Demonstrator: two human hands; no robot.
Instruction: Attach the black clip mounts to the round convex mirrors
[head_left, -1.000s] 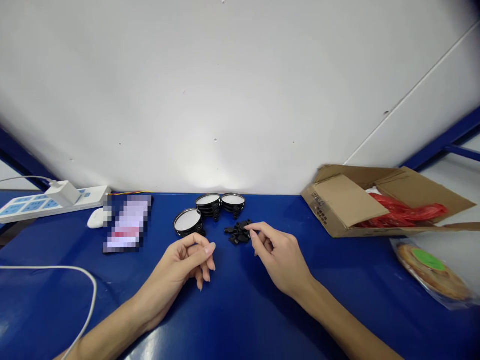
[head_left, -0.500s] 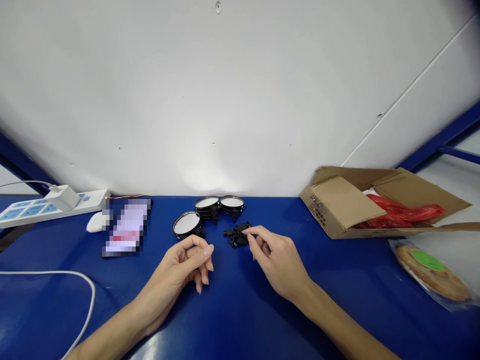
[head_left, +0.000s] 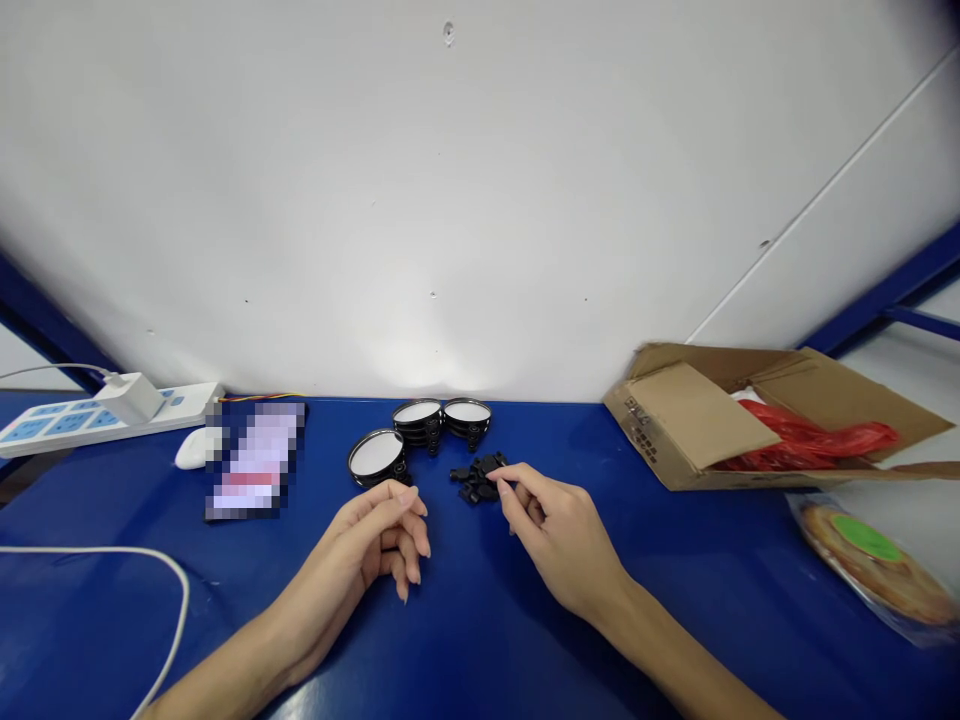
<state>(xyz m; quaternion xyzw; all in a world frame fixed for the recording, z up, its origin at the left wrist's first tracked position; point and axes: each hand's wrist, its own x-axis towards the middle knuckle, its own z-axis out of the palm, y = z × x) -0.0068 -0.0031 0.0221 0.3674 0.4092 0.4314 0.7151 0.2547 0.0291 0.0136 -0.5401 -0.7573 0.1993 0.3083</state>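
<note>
Small round mirrors in black frames lie toward the back of the blue table: a stack [head_left: 417, 412], another stack [head_left: 467, 412] beside it, and a nearer group [head_left: 376, 455] to the left. Each has a black clamp-like part at its side. In front of them is a loose pile of small black parts [head_left: 477, 478]. My right hand [head_left: 559, 530] reaches this pile, index fingertip touching its right edge, thumb slightly apart below. Loosely curled, my left hand [head_left: 375, 540] hovers just in front of the nearer mirrors with nothing visible in it; its lower fingers are apart.
On the left are a white power strip [head_left: 97, 418] with a plug, a white case [head_left: 196, 449], a blurred phone [head_left: 259, 460] and a white cable [head_left: 176, 600]. An open cardboard box [head_left: 675, 420] with a red bag [head_left: 817, 435] and a wrapped flat round item [head_left: 874, 565] stand right.
The view has tilted slightly, so everything sits a little lower. My left thumb and fingers have shifted slightly; my right index finger stays at the black pile.
</note>
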